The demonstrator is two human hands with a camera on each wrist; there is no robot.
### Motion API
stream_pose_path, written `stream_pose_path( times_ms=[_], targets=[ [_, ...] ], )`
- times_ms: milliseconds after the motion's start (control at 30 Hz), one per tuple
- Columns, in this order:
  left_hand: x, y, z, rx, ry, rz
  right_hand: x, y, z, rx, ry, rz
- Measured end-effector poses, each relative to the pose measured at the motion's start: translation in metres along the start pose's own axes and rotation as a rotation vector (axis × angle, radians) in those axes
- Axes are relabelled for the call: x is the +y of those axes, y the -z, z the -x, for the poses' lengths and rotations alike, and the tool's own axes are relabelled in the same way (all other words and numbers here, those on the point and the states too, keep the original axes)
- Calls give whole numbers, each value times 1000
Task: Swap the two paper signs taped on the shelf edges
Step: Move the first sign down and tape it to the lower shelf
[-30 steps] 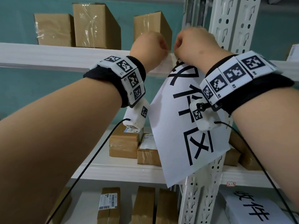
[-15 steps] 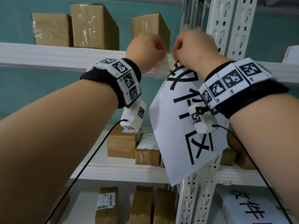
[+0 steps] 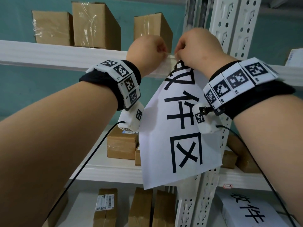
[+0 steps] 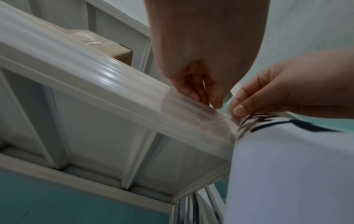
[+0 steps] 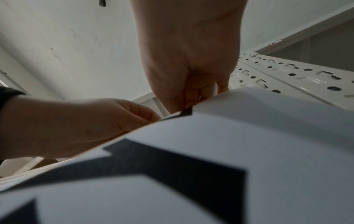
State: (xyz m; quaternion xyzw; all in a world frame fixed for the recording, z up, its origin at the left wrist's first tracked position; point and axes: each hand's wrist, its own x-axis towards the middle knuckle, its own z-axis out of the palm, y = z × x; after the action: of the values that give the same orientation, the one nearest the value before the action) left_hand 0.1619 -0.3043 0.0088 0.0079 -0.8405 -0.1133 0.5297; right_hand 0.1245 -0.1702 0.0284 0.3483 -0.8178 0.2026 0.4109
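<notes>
The sign [image 3: 178, 128] hangs tilted from the upper shelf edge [image 3: 65, 54], beside the post [image 3: 229, 22]. The right hand [image 3: 196, 46] pinches its top corner between curled fingers [image 4: 241, 109]. The left hand [image 3: 146, 48] pinches the clear tape [image 4: 191, 109] on the edge, just beside it. A second sign [image 3: 249, 210] lies lower right.

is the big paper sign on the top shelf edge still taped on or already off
Still on, partly. The sign hangs skewed from the shelf edge; clear tape there is pinched by left hand and right hand.
</notes>
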Motion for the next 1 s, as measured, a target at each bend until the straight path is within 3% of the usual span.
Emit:
stream_pose_path(
  times_ms=[1000],
  targets=[
    [5,5,-2,-73,-12,-139,1,8,3,-48,45,-5]
  ],
)
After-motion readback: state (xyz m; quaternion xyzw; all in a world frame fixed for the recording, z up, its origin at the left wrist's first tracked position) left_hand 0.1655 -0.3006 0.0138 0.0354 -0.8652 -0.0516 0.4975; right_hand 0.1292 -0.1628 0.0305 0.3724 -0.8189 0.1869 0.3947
